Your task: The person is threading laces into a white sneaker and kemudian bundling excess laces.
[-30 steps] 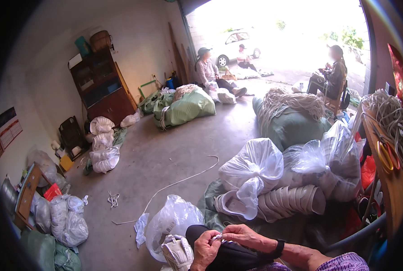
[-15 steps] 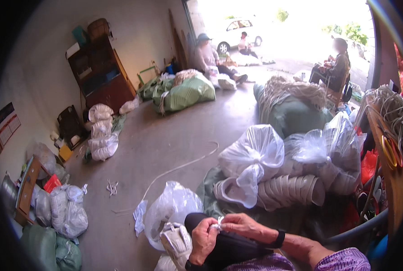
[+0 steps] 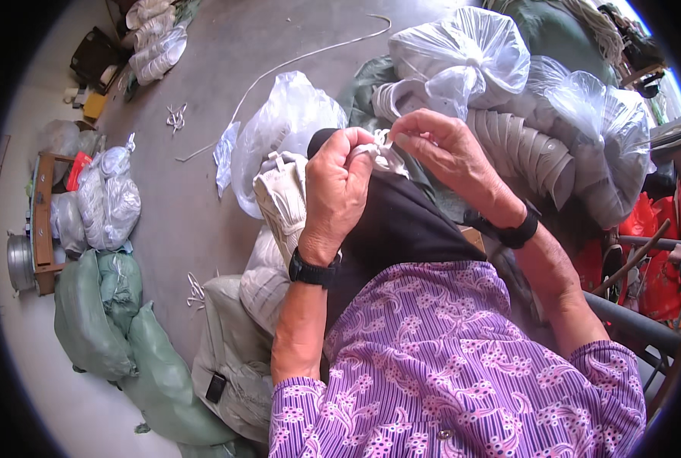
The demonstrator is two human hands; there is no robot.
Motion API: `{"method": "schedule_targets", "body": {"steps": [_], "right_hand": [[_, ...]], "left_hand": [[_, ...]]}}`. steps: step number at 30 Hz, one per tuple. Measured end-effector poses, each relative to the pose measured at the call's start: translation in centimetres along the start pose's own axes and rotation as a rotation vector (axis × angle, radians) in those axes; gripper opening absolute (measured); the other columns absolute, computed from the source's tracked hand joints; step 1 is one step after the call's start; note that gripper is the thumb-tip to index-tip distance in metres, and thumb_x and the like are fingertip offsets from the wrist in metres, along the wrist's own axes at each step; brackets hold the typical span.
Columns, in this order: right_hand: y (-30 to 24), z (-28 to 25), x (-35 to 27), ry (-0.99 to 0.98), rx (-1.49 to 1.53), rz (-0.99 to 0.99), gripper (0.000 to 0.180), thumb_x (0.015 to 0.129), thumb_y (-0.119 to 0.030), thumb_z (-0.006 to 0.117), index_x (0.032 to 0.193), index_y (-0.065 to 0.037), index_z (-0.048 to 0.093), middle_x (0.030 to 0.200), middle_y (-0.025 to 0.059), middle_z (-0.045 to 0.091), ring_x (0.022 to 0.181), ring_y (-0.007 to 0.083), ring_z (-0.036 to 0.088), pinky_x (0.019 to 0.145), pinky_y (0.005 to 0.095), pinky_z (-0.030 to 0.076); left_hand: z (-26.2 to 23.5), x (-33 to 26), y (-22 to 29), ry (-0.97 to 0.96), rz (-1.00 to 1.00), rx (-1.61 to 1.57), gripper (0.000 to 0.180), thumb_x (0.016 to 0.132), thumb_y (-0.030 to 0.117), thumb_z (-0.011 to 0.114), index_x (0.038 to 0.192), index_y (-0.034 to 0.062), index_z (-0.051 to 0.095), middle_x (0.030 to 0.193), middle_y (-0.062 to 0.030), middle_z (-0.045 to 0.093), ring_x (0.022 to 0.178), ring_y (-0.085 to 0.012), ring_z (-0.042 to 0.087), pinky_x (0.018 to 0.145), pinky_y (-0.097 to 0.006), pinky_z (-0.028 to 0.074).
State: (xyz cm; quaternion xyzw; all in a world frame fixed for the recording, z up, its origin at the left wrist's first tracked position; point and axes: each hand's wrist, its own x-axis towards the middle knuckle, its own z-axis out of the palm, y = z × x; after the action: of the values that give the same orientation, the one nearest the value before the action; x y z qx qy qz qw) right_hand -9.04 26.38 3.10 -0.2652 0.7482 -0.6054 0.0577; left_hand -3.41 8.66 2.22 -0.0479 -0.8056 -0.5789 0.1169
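Note:
Above my dark-trousered knee, my left hand (image 3: 339,187) is closed around a small bunch of white laces (image 3: 386,157), their loops sticking out past the fingertips. My right hand (image 3: 453,153) meets it from the right, thumb and forefinger pinched at the lace, the other fingers curled. A pale lace-up shoe upper (image 3: 282,200) lies just left of my left wrist. Behind it sits a clear plastic bag (image 3: 291,111), partly covering more pale pieces.
Clear bags (image 3: 463,49) and a nested row of pale uppers (image 3: 527,156) lie at right. Green sacks (image 3: 88,317) and filled bags (image 3: 111,191) line the left. A long cord (image 3: 279,62) crosses the grey floor. A metal tube (image 3: 630,320) runs beside my right arm.
The view has tipped down, so the doorway and the other people have left the picture. My right hand has drawn slightly away from my left, and the white laces show more between them.

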Motion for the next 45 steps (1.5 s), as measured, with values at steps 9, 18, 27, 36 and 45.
{"method": "schedule_targets", "body": {"steps": [9, 18, 27, 36, 45], "right_hand": [[-1.0, 0.7, -1.0, -0.074, -0.065, -0.007, 0.014, 0.083, -0.011, 0.064, 0.091, 0.0, 0.063, 0.073, 0.0052, 0.061, 0.069, 0.0077, 0.055, 0.064, 0.0265, 0.047], [-0.7, 1.0, -1.0, -0.063, -0.06, 0.01, 0.008, 0.08, -0.005, 0.058, 0.086, 0.0, 0.06, 0.071, 0.0068, 0.058, 0.065, 0.0101, 0.053, 0.061, 0.0268, 0.044], [-0.2, 1.1, -1.1, -0.044, -0.107, -0.098, 0.011, 0.078, -0.002, 0.058, 0.089, -0.002, 0.06, 0.077, 0.0076, 0.057, 0.072, 0.0167, 0.056, 0.065, 0.0298, 0.045], [0.2, 1.3, -1.4, -0.04, -0.081, -0.076, 0.014, 0.077, 0.0, 0.058, 0.09, -0.003, 0.058, 0.071, 0.0058, 0.055, 0.066, 0.0133, 0.054, 0.059, 0.0279, 0.044], [0.1, 0.3, -0.5, -0.04, -0.126, -0.142, 0.016, 0.076, -0.001, 0.061, 0.092, -0.001, 0.063, 0.074, 0.0095, 0.059, 0.068, 0.0181, 0.059, 0.059, 0.0297, 0.045]], "left_hand": [[0.4, -1.5, 0.7, 0.061, 0.025, 0.091, 0.012, 0.086, 0.0, 0.06, 0.097, 0.0018, 0.062, 0.075, 0.0027, 0.059, 0.065, -0.0028, 0.051, 0.061, -0.019, 0.044], [0.4, -1.4, 1.3, 0.077, -0.011, -0.063, 0.009, 0.084, 0.001, 0.06, 0.093, 0.0012, 0.062, 0.08, -0.0047, 0.064, 0.069, -0.01, 0.061, 0.064, -0.024, 0.049], [-0.2, -1.4, 0.5, -0.006, -0.285, -0.508, 0.019, 0.089, 0.013, 0.058, 0.104, 0.0002, 0.059, 0.07, -0.0018, 0.06, 0.062, -0.0047, 0.053, 0.057, -0.02, 0.043], [-0.6, -1.4, 1.2, -0.175, -0.273, -0.444, 0.033, 0.085, 0.008, 0.065, 0.116, 0.0014, 0.056, 0.082, -0.0007, 0.064, 0.069, -0.0047, 0.059, 0.062, -0.02, 0.048], [-0.1, -0.4, 1.6, -0.146, -0.218, -0.484, 0.015, 0.084, 0.0, 0.061, 0.099, 0.0014, 0.059, 0.08, 0.0004, 0.06, 0.07, -0.006, 0.057, 0.065, -0.022, 0.049]]}}
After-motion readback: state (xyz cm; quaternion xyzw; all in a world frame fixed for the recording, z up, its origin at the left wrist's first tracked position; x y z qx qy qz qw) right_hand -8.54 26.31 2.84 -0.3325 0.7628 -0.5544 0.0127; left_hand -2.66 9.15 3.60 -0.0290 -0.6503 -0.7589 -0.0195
